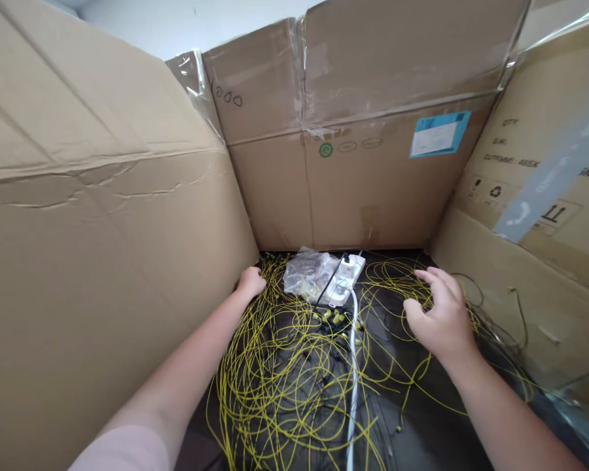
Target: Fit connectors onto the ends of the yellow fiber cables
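A tangle of thin yellow cables (285, 379) covers a dark floor between tall cardboard walls. My left hand (250, 282) reaches to the far left of the tangle beside the left cardboard wall; its fingers are curled down into the cables and hidden from me. My right hand (439, 314) hovers over the cables at the right, fingers spread and slightly bent, holding nothing I can see. Between the hands lie a white power strip (346, 280) with a plug in it and a crumpled clear plastic bag (308, 273).
Large cardboard panels stand on the left (93, 248), at the back (353, 190) and on the right (535, 216), closing in the space. A white cord (352, 366) runs from the power strip toward me. Small yellow connectors (334, 318) lie loose near the strip.
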{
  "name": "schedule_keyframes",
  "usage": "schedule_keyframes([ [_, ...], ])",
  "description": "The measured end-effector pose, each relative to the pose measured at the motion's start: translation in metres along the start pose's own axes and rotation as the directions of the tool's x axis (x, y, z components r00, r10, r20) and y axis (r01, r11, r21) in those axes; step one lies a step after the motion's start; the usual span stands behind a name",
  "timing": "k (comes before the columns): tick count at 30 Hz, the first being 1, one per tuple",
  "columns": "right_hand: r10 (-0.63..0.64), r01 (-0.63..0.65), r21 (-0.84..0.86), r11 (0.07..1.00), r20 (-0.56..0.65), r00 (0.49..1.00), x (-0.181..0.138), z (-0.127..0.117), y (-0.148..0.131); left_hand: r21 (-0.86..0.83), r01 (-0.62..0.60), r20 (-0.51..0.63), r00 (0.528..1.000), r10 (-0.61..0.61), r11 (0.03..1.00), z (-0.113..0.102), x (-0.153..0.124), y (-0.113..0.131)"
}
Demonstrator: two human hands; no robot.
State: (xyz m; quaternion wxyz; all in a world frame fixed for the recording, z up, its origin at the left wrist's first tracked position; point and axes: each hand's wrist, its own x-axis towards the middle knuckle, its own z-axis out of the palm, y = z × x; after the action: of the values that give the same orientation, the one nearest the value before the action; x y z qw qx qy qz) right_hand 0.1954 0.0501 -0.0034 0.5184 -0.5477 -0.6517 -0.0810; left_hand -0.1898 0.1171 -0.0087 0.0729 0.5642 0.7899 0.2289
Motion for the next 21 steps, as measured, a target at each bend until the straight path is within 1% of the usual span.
schedule_keyframes([
  [3, -0.011, 0.011, -0.017, 1.000, 0.020, 1.000, -0.002, 0.004, 0.002, 0.055, 0.019, 0.038, 0.999, -0.021, 0.998, 0.005, 0.004, -0.007],
  [7, -0.011, 0.012, -0.030, 0.999, 0.046, 0.999, -0.005, 0.008, 0.005, 0.067, 0.037, 0.036, 0.999, -0.040, 0.997, 0.010, 0.005, -0.006],
  [10, -0.021, 0.023, -0.029, 0.999, 0.059, 0.998, -0.007, 0.009, 0.004, 0.030, 0.056, -0.004, 0.998, -0.055, 0.998, 0.010, 0.004, -0.005],
  [14, -0.043, 0.044, -0.022, 0.999, 0.049, 0.998, -0.007, 0.008, 0.002, -0.098, 0.049, -0.115, 0.991, -0.060, 0.994, 0.002, 0.002, 0.000],
  [16, -0.058, 0.059, -0.017, 0.998, 0.045, 0.997, -0.006, 0.007, 0.000, -0.191, 0.025, -0.177, 0.983, -0.059, 0.981, -0.004, -0.001, 0.008],
  [18, -0.083, 0.083, -0.005, 0.997, 0.045, 0.996, -0.007, 0.007, -0.004, -0.277, -0.009, -0.217, 0.975, -0.054, 0.961, -0.010, -0.009, 0.022],
  [20, -0.125, 0.123, 0.042, 0.991, 0.057, 0.990, -0.008, 0.006, -0.011, -0.358, -0.073, -0.248, 0.969, -0.019, 0.931, -0.016, -0.027, 0.040],
  [21, -0.152, 0.146, 0.087, 0.985, 0.073, 0.986, -0.010, 0.005, -0.017, -0.392, -0.124, -0.262, 0.965, 0.019, 0.912, -0.018, -0.039, 0.051],
])
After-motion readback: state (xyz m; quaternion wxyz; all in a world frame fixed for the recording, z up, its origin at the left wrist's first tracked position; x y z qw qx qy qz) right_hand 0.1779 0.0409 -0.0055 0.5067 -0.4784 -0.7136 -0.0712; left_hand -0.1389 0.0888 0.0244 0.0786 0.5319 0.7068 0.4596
